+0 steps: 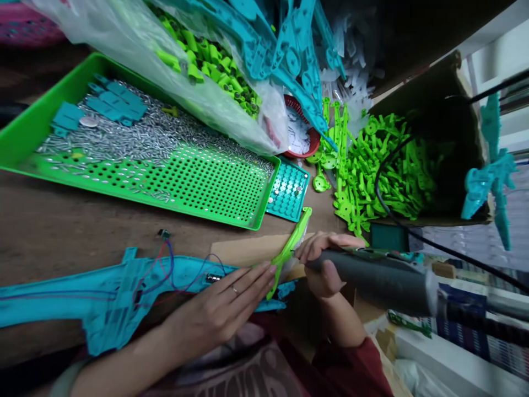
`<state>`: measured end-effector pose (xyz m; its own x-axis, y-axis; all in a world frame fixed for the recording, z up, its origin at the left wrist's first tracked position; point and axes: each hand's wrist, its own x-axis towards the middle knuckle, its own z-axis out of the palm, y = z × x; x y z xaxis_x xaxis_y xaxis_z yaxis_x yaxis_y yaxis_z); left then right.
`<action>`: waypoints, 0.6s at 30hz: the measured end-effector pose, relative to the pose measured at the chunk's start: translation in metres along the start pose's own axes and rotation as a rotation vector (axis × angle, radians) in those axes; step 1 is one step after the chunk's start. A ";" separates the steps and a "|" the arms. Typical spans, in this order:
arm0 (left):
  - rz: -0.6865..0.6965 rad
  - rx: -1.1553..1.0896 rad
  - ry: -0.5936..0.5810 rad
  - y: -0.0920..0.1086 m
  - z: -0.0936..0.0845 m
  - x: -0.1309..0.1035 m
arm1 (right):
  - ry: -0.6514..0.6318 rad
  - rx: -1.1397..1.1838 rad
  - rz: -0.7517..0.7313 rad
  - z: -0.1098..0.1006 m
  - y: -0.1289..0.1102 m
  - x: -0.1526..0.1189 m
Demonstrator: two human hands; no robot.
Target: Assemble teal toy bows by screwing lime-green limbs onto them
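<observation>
My right hand (326, 259) is wrapped round a dark grey electric screwdriver (376, 278), which lies nearly level with its tip against a long lime-green plastic part (291, 240). My left hand (231, 298), fingers straight and together, a ring on one of them, holds the lower end of that green part at the fingertips; its thumb is hidden. Beneath the left hand a long turquoise plastic shell (107, 292) lies along the table's near side. Red and blue wires (171, 270) run over the shell to a small circuit board (164, 234).
A green perforated tray (215, 193) holds many screws and turquoise pieces. Beside it are a turquoise dimpled tray (287, 190) and a red basket (308, 146). Lime-green parts (380, 165) spill from a cardboard box (458, 132). A black cable (380, 182) hangs across the right side.
</observation>
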<state>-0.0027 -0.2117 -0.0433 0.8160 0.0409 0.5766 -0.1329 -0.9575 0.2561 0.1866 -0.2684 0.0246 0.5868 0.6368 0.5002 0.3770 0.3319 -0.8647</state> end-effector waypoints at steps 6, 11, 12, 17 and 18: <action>-0.012 0.015 0.002 0.001 0.002 -0.002 | -0.200 0.073 0.071 -0.016 0.005 -0.004; -0.006 0.014 -0.014 0.000 0.000 0.003 | -0.365 0.152 0.058 0.002 -0.014 0.035; -0.009 0.019 -0.011 0.000 0.000 0.005 | -0.325 0.176 0.030 0.016 -0.013 0.047; -0.048 0.089 0.004 0.006 -0.001 0.012 | -0.129 0.219 -0.011 0.117 0.026 0.098; -0.068 0.100 0.007 0.008 0.000 0.012 | -0.133 0.183 0.015 0.134 0.037 0.104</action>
<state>0.0056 -0.2189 -0.0341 0.8175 0.1086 0.5656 -0.0199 -0.9761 0.2162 0.1660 -0.0966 0.0384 0.4873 0.7243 0.4877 0.2257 0.4351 -0.8716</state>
